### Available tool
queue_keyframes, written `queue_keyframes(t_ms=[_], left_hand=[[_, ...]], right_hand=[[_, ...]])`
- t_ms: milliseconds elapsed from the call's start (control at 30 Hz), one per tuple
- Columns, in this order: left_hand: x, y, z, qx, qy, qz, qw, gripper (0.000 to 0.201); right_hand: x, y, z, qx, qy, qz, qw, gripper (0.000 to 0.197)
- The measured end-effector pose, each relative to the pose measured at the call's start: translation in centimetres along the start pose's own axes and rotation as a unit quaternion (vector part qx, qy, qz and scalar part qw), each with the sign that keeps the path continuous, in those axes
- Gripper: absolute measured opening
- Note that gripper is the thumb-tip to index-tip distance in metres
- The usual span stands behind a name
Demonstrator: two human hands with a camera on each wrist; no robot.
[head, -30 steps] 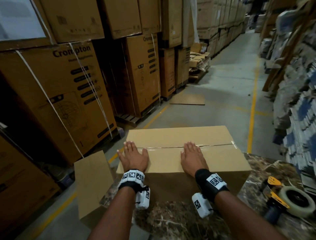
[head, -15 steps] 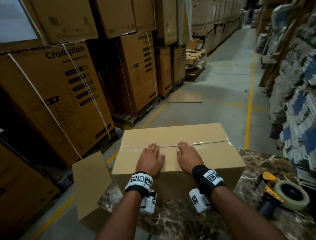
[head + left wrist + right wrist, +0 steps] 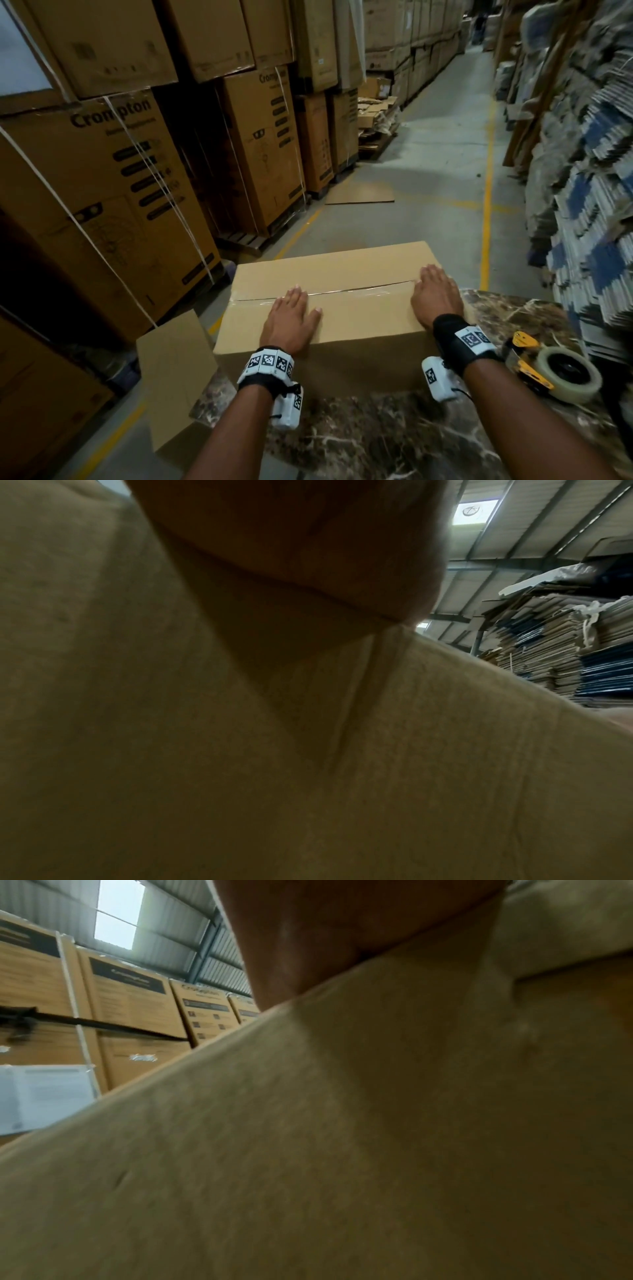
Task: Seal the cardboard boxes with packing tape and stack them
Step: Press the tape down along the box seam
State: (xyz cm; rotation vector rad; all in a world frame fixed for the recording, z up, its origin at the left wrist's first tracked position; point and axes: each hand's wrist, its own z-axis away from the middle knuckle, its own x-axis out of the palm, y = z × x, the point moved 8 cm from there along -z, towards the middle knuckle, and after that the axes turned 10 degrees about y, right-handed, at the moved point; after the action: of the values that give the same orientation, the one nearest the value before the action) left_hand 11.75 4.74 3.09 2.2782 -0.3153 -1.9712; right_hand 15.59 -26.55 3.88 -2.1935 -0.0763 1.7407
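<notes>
The box sits in the lower middle of the head view, on a marbled table, with a strip of clear tape running along its top seam from left to right. Both hands lie flat on the lid, fingers straight and gripping nothing: the left hand presses near the left end of the seam, the right hand at the right end, close to the box's right edge. The step in hand looks like smoothing the tape down, and doing it well means keeping the palms flat and the pressure even along the whole strip, so no air pocket or lifted edge is left (the tape looks slightly wrinkled near the right hand). The ends matter most: where the tape folds over the box's sides it should be rubbed down firmly, or the flaps may spring open once the box is lifted for stacking. Pressing too hard in the middle could bow the flaps inward, so weight belongs nearer the edges. The wrist views show only cardboard close up and the underside of each hand. The tape gun lies at the lower right of the head view, well clear of both hands, and a second box stands at the lower left, beside the table.
</notes>
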Motion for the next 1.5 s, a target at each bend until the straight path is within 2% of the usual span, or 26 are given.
queue_keyframes(t_ms=[100,200,233,333,533,600,667,733,800,900,967,1033,1133,1267,1400,1433,1467,1500], left_hand=[[0.3,0.0,0.2,0.016,-0.009,-0.004,1.0,0.089],[0.1,1.3,1.1,0.086,-0.034,-0.003,0.996,0.114],[0.1,1.8,1.5,0.112,-0.045,-0.002,0.993,0.115],[-0.3,2.6,2.0,0.172,-0.054,-0.011,0.984,0.114],[0.4,1.8,0.5,0.274,-0.005,-0.084,0.958,0.095],[0.4,1.1,0.1,0.264,0.016,-0.06,0.963,0.092],[0.2,0.3,-0.1,0.234,0.043,-0.047,0.97,0.085],[0.1,-0.4,-0.3,0.198,0.063,-0.047,0.977,0.067],[0.3,-1.0,-0.4,0.148,0.074,-0.016,0.986,0.057],[0.4,-2.0,0.3,0.028,0.087,0.129,0.987,0.06],[0.5,-2.0,1.5,-0.03,0.09,0.245,0.965,0.068],[0.4,-1.1,2.9,-0.033,0.094,0.307,0.946,0.067],[1.0,0.8,4.7,0.004,0.07,0.322,0.944,0.072],[1.6,3.6,7.0,0.077,0.064,0.259,0.961,0.088],[1.6,5.4,8.4,0.077,0.05,0.198,0.976,0.104],[1.7,5.6,8.5,0.068,0.05,0.193,0.978,0.107],[1.7,5.7,8.6,0.058,0.049,0.191,0.979,0.109],[1.8,5.8,8.6,0.05,0.05,0.19,0.979,0.11]], right_hand=[[-0.9,2.3,0.2,0.079,0.021,-0.054,0.995,0.064],[-1.1,5.3,0.7,0.204,0.007,-0.135,0.969,0.093],[-1.3,6.0,0.8,0.225,0.004,-0.151,0.963,0.092],[-1.8,7.0,0.9,0.218,-0.018,-0.156,0.963,0.075],[-2.1,7.9,2.5,0.221,-0.06,-0.149,0.962,0.076],[-2.5,7.9,3.5,0.224,-0.068,-0.188,0.954,0.065],[-2.0,7.6,4.8,0.246,-0.081,-0.294,0.92,0.044],[-0.8,7.5,5.7,0.272,-0.113,-0.388,0.873,0.041],[0.5,6.9,6.8,0.277,-0.167,-0.417,0.849,0.051],[1.3,5.4,8.1,0.272,-0.194,-0.418,0.845,0.05],[1.2,4.1,9.0,0.266,-0.191,-0.432,0.84,0.045],[1.4,2.3,10.1,0.255,-0.225,-0.452,0.825,0.045],[1.9,-0.9,12.3,0.236,-0.287,-0.472,0.799,0.041],[2.1,-2.6,13.3,0.21,-0.276,-0.469,0.812,0.034],[0.9,-2.0,13.1,0.163,-0.271,-0.426,0.848,0.026],[0.4,-1.5,12.5,0.158,-0.242,-0.416,0.863,0.022],[-0.3,-0.8,11.7,0.155,-0.186,-0.404,0.882,0.02],[-1.4,0.2,10.4,0.15,-0.105,-0.37,0.911,0.026]])
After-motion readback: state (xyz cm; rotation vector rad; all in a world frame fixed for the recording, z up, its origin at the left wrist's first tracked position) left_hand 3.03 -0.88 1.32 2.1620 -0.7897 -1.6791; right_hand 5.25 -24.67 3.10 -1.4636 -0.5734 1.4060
